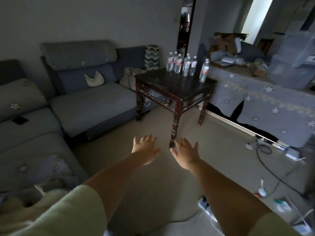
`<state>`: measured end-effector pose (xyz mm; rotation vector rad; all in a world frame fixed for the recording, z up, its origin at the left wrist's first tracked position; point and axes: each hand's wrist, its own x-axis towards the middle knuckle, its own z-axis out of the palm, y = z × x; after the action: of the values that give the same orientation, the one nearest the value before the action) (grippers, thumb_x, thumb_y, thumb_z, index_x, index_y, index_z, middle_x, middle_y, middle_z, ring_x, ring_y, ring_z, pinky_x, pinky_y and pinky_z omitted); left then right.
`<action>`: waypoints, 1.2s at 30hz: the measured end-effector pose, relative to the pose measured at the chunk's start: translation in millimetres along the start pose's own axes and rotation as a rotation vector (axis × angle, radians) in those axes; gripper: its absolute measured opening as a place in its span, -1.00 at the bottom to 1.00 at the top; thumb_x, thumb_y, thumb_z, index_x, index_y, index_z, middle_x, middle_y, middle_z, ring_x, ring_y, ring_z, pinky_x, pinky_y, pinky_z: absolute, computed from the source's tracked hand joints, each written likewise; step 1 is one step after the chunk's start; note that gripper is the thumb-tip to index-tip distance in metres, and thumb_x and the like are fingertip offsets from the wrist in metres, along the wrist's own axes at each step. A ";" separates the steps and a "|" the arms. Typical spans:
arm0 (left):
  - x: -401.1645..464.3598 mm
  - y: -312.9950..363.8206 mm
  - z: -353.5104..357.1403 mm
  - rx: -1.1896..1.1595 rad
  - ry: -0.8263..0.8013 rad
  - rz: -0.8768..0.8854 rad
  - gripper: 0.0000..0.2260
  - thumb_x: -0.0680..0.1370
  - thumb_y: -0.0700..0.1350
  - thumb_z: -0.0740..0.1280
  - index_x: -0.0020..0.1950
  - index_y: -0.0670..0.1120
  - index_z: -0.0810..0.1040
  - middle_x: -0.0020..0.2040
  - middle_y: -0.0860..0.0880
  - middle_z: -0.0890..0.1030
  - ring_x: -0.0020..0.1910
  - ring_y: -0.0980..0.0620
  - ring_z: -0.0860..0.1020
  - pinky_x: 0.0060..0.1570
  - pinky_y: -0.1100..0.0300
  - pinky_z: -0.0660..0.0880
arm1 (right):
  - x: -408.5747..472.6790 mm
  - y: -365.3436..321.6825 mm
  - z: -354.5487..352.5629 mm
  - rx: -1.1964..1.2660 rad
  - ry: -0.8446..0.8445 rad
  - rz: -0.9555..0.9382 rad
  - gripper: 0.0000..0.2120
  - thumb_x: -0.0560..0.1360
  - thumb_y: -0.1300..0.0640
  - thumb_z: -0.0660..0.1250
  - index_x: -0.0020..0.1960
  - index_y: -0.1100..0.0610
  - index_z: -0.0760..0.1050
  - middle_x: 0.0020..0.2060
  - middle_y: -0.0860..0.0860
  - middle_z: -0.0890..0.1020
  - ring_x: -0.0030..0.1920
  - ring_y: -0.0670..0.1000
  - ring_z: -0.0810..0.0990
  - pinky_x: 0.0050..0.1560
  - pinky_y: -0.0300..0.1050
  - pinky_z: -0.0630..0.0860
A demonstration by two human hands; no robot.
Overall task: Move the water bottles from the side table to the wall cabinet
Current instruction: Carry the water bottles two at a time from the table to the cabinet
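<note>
Water bottles (185, 67): not held by any hand; they stand upright on the dark tabletop (170, 84), far ahead of both hands.
Left grip (145, 149): the left hand is held forward, palm down, fingers straight and spread, and it holds nothing.
Right grip (185, 153): the right hand is the same, flat and spread, empty, just beside the left hand without touching it.
Why the hands are so: I judge that the person has not yet reached the table; both arms are stretched out over the floor (153, 176), maybe ready to take a bottle in each hand.
Bottle placement: most bottles stand close together in a group at the far edge of the tabletop; one bottle (204, 71) stands apart near the right edge. This single one seems the easiest to take first.
Around the table: a grey sofa (88, 103) is on the left, a long surface with a flowered cloth (265, 99) on the right.
Floor risk: cables and a power strip (207, 207) lie on the floor at the right, so walking needs care.
Wall cabinet: I cannot tell where it is.
</note>
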<state>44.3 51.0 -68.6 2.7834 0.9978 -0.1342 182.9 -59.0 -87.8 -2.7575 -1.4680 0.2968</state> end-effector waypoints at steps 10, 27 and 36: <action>142.6 -80.6 -54.5 -0.002 0.057 -0.023 -0.47 0.62 0.16 0.09 0.54 -0.02 0.12 0.54 -0.03 0.17 0.53 -0.07 0.11 0.48 -0.23 -0.06 | 155.7 -19.3 -42.6 -0.016 0.040 0.034 -0.47 0.64 -0.14 -0.05 0.56 0.03 0.05 0.55 0.03 0.12 0.55 0.02 0.03 0.47 0.33 -0.04; 286.8 -205.8 -79.9 -0.091 -0.007 -0.319 -0.51 0.63 0.10 0.09 0.52 -0.05 0.19 0.53 -0.06 0.18 0.52 -0.09 0.13 0.47 -0.24 -0.03 | 360.6 -86.9 -57.9 -0.068 -0.042 -0.252 -0.46 0.65 -0.15 -0.05 0.57 0.02 0.01 0.56 0.05 0.09 0.56 0.05 0.03 0.49 0.31 -0.07; 388.4 -178.5 -93.3 -0.014 -0.025 -0.188 -0.50 0.63 0.10 0.09 0.54 -0.03 0.14 0.54 -0.05 0.15 0.53 -0.07 0.10 0.47 -0.23 -0.04 | 465.3 -55.1 -72.0 -0.043 -0.003 -0.177 -0.46 0.63 -0.16 -0.01 0.54 0.04 0.10 0.50 0.08 0.23 0.51 0.09 0.19 0.45 0.26 0.18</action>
<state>232.1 446.1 -58.6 2.6638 1.2474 -0.1854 403.0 360.9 -88.6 -2.6344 -1.7246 0.2699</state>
